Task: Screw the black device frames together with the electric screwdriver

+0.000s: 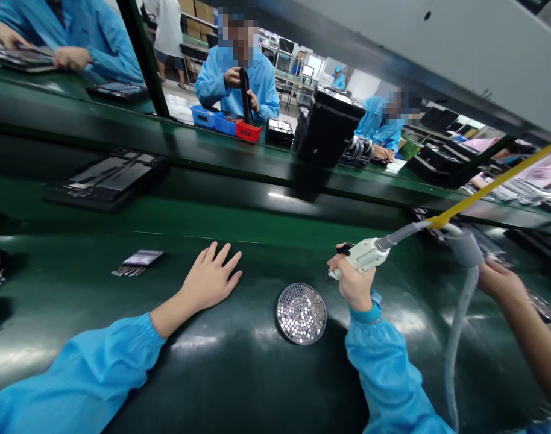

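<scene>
My left hand (212, 278) lies flat on the dark green bench, fingers spread, with nothing in it. My right hand (355, 286) is wrapped round a pale electric screwdriver (366, 255), whose grey cable (409, 232) runs up to the right. The tool's tip is mostly hidden by my fingers. Between my hands sits a round screw tray (301, 314), full of small holes with shiny bits in many of them. Left of my left hand is a small flat part with several thin prongs (140, 260).
A dark device panel (108, 178) lies on the raised strip at the back left. A yellow strap (497, 181) and a thick grey hose (459, 337) hang at the right, beside another person's hand (504, 280). Opposite, co-workers sit behind red and blue bins (248, 131) and stacked black panels (328, 129).
</scene>
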Demonstrator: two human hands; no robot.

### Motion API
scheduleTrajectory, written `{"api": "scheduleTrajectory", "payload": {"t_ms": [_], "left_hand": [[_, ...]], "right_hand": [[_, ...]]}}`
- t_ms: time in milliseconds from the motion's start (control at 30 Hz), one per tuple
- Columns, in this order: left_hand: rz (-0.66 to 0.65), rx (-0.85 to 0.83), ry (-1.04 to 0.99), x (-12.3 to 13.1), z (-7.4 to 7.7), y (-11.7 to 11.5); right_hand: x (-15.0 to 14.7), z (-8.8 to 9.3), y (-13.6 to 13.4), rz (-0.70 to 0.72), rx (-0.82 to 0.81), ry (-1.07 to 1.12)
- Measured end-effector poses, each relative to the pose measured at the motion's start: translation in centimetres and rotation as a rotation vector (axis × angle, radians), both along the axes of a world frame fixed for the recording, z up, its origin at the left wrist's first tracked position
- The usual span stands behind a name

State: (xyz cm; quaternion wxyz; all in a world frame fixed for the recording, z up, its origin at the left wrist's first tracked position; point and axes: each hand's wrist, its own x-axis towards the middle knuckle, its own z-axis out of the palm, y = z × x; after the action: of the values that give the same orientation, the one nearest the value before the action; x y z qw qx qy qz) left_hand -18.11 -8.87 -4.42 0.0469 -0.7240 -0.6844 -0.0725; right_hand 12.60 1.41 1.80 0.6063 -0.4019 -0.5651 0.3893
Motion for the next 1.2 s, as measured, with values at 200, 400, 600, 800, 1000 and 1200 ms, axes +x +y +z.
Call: {"api": "scheduleTrajectory", "payload": {"t_ms": [200, 400, 600, 800, 1000, 1200], "left_hand": [[0.000, -0.006, 0.026, 0.03, 0.04, 0.01], [-0.001, -0.001, 0.018, 0.11, 0.11, -0.02], [-0.001, 0.002, -0.005, 0.00, -0.08, 0.00], [-0.001, 0.004, -0.003, 0.05, 0.03, -0.03], [-0.006, -0.007, 0.035, 0.17, 0.26, -0.06], [0.002, -0.017, 0.068, 0.24, 0.37, -0.05]], "right_hand": [[-0.08, 0.08, -0.03, 0.004, -0.011, 0.017], [-0.14, 0.14, -0.09, -0.007, -0.020, 0.023], [-0.05, 0.15, -0.07, -0.010, -0.014, 0.009], [-0.03, -0.04, -0.02, -0.004, -0.014, 0.012], [0.23, -0.19, 0.09, 0.014, 0.003, 0.002], [0.37, -0.26, 0.12, 0.024, 0.000, -0.031]]}}
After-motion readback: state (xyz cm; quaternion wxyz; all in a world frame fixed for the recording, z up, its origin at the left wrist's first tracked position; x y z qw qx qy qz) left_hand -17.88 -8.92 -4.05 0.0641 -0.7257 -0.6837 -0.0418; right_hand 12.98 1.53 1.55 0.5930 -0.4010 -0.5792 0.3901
